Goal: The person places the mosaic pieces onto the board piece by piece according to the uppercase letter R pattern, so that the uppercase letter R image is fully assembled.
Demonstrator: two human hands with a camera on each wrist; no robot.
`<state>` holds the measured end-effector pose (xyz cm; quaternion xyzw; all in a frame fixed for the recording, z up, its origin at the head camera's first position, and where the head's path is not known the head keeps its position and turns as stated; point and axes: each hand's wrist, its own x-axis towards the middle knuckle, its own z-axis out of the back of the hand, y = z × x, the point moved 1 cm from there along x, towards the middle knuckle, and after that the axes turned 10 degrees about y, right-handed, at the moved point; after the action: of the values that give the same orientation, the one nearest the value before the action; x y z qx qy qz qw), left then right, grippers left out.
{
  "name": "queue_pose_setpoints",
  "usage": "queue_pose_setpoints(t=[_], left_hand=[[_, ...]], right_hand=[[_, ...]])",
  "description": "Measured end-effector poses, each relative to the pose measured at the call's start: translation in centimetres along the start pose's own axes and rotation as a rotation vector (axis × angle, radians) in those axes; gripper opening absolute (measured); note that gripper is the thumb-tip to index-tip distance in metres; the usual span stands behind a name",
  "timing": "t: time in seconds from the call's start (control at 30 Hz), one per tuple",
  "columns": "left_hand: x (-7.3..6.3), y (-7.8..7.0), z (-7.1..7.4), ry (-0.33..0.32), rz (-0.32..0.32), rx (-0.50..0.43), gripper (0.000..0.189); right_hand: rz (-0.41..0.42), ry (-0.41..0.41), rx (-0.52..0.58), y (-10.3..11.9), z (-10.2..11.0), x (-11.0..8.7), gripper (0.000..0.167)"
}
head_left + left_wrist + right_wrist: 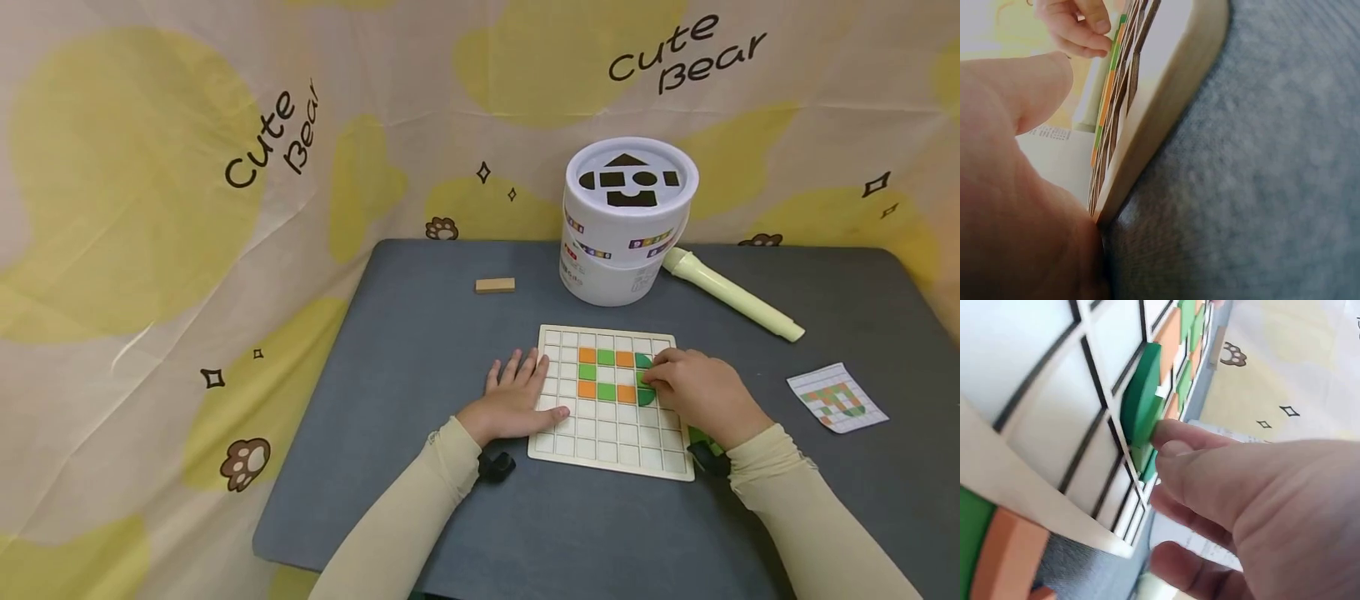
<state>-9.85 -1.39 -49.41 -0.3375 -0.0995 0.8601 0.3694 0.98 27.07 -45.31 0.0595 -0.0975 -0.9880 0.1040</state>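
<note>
A gridded wooden board (585, 450) lies on the dark table. On it, orange tiles (587, 356) alternate with green tiles (605, 357), and two dark green rounded pieces (645, 397) stand at the right of this pattern. My left hand (510, 404) rests with spread fingers at the board's left edge, thumb over the grid. With thumb and index finger my right hand (705, 392) pinches a light green square block (1149, 422) between the rounded pieces. The right wrist view has its other fingers (1185, 569) loosely bent, apart from the board.
Behind the board stands a white bucket (622, 250) with shaped holes in its lid. A small wooden block (495, 286) lies left of it, a pale yellow tube (738, 296) right. A pattern card (837, 398) lies at the right. Loose green and orange blocks (1013, 550) sit beside the board's right edge.
</note>
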Motion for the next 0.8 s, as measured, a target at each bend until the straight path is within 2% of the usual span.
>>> queue_pose_setpoints(t=[0.23, 0.37, 0.5, 0.6, 0.7, 0.8], left_hand=[[0.4, -0.6, 0.2, 0.008, -0.005, 0.01, 0.103], [0.4, -0.4, -0.2, 0.003, 0.011, -0.002, 0.103], [0.1, 0.2, -0.7, -0.004, 0.023, -0.014, 0.103], [0.0, 0.4, -0.8, -0.007, 0.016, -0.02, 0.104], [0.0, 0.3, -0.7, -0.017, -0.007, -0.025, 0.105], [0.2, 0.1, -0.5, -0.018, -0.024, -0.026, 0.106]], right_hand=[[-0.091, 0.04, -0.002, -0.2, 0.0, -0.9, 0.02], [-0.105, 0.078, 0.016, -0.2, -0.7, -0.7, 0.03], [-0.1, 0.098, 0.105, 0.0, -1.3, -0.6, 0.044], [-0.116, 0.098, 0.243, 0.1, -1.0, -1.0, 0.054], [-0.14, 0.067, 0.33, 0.1, -0.1, -2.2, 0.059], [-0.158, 0.042, 0.346, 0.1, 0.7, -4.1, 0.056]])
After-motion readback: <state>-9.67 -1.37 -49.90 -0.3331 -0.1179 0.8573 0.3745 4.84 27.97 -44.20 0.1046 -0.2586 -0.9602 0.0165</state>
